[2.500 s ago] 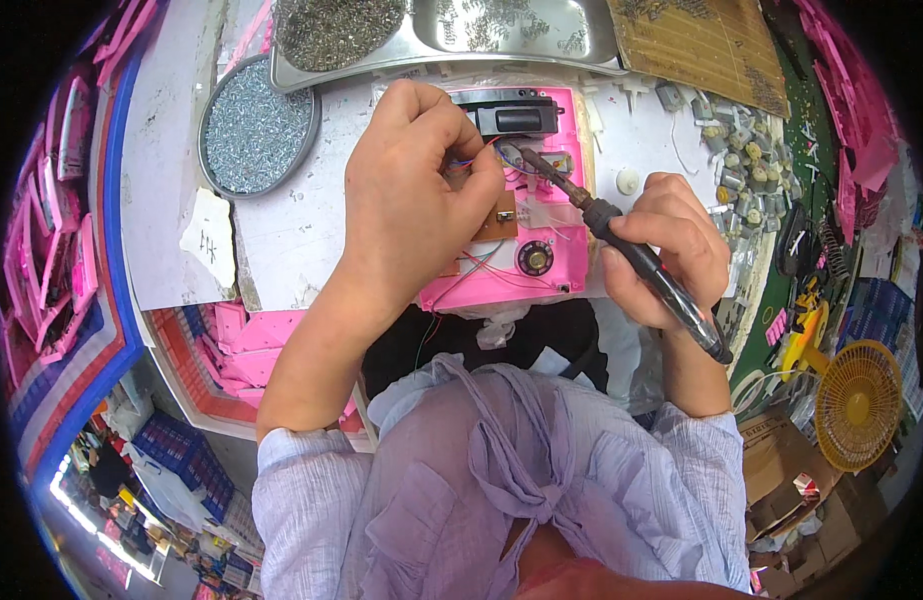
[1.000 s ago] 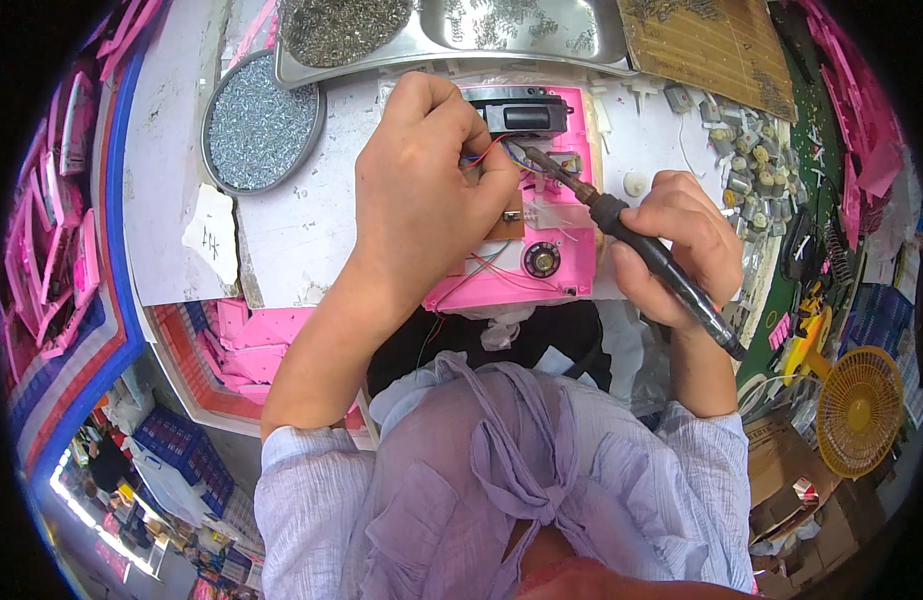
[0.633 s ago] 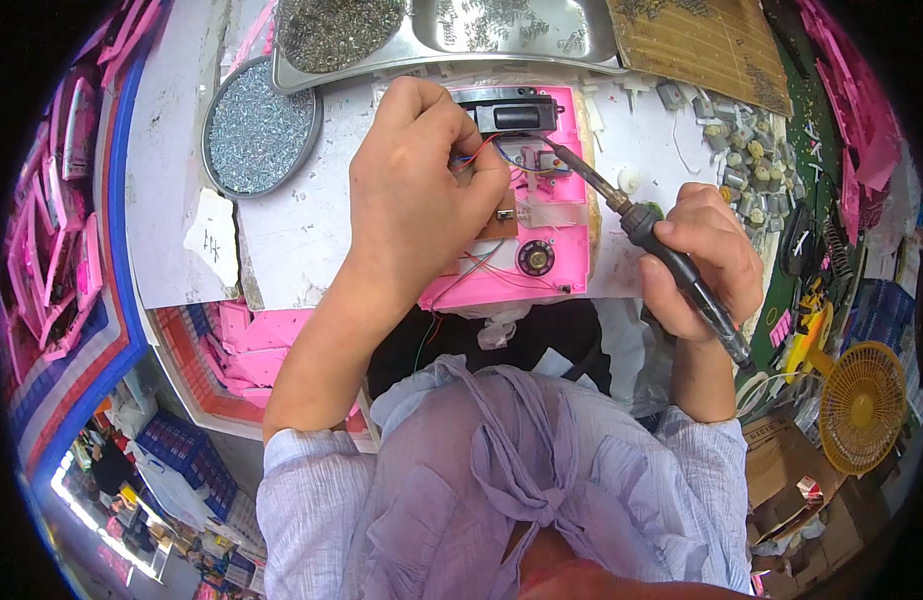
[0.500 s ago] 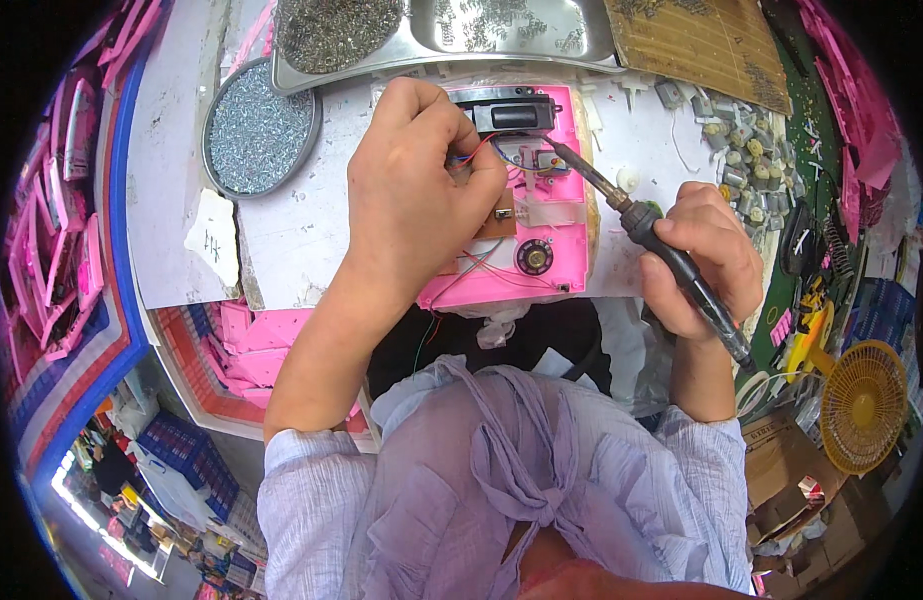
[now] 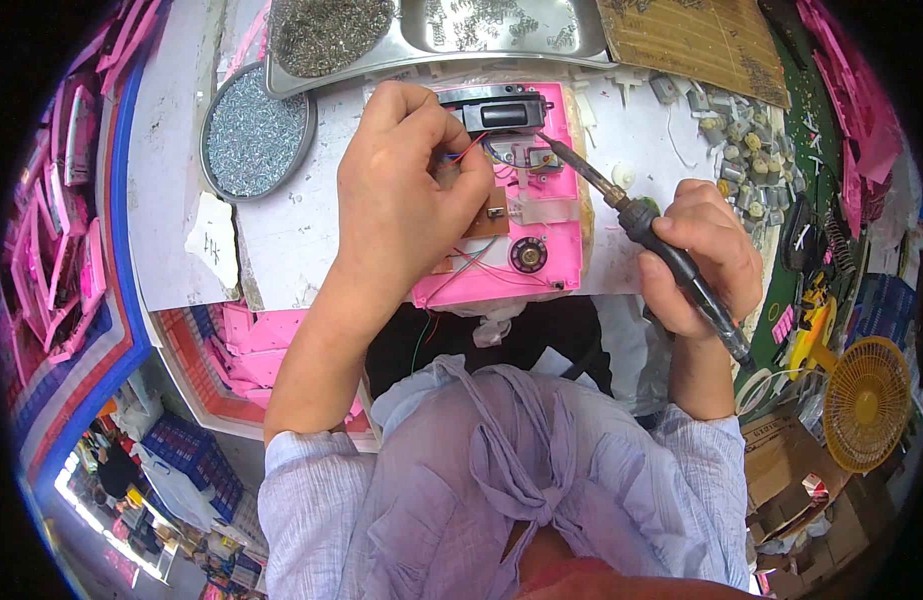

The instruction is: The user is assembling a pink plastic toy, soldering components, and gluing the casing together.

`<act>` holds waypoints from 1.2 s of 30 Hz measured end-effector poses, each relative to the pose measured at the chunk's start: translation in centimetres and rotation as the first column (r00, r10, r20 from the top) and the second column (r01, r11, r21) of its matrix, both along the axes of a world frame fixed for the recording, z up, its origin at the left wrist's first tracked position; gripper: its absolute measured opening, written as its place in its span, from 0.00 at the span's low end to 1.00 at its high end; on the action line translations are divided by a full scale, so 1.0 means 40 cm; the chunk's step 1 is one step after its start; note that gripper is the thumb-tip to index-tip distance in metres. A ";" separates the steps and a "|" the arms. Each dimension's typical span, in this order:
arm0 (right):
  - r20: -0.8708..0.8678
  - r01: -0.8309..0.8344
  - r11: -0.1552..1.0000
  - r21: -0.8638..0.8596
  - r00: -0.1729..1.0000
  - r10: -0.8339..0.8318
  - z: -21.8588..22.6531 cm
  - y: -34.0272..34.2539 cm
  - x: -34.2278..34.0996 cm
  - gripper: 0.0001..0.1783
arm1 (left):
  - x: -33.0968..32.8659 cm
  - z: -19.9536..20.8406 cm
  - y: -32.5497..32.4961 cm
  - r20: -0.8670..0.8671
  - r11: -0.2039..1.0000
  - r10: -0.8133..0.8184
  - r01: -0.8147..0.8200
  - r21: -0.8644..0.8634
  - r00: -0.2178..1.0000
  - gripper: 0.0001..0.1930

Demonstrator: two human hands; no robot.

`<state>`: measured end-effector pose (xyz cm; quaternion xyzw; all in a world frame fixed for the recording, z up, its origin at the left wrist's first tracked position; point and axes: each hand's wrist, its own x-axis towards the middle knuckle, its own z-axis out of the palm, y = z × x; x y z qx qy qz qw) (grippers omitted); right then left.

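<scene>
Pink plastic housing (image 5: 566, 235) w/ round blk speaker (image 5: 528, 256) sits ctr on white tabletop (image 5: 291, 235), by near edge. L hand (image 5: 406, 190), over its left side, pinches thin red & blue wires (image 5: 468, 150). R hand (image 5: 706, 255), right of it, grips blk-handled soldering iron (image 5: 638, 225); tip over housing's far part, can't tell if touching. Far left: round grey dish (image 5: 239, 197), tiny silvery pcs. Far right: small grey motors (image 5: 751, 165).
</scene>
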<state>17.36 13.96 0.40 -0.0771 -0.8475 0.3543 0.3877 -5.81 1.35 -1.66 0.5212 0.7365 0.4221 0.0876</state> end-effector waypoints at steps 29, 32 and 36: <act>0.017 -0.035 0.998 0.056 0.999 0.034 -0.025 -0.002 -0.079 0.18 | 0.001 0.000 0.006 0.033 1.000 0.014 -0.013 -0.020 0.999 0.07; 0.016 -0.033 0.998 0.045 0.999 0.032 -0.025 -0.003 -0.078 0.18 | 0.001 -0.003 0.006 0.037 1.000 0.014 -0.014 -0.009 0.999 0.06; 0.026 -0.026 0.999 0.040 0.999 0.025 -0.028 -0.003 -0.077 0.18 | 0.002 -0.004 0.006 0.032 1.000 0.018 -0.018 -0.010 0.999 0.06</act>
